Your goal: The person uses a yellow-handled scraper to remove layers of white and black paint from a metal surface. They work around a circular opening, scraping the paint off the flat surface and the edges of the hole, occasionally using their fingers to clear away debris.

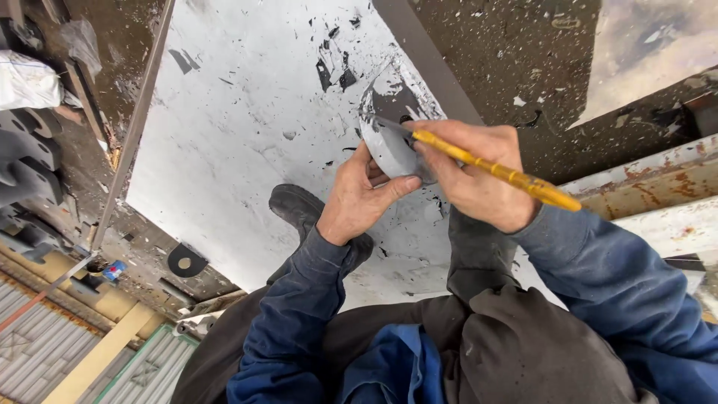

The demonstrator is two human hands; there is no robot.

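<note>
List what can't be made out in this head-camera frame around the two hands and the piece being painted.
- Head view: most of the round grey piece is covered by the left hand and right hand.
- The bristles of the yellow-handled brush are too small to tell apart from the paint.
- The left fingertips are hidden behind the piece.
- The dark shoe is partly covered by the left sleeve.

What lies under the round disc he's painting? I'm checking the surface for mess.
Under the disc lies a white board flecked with dark chips. The hands hide the disc's lower edge.
</note>
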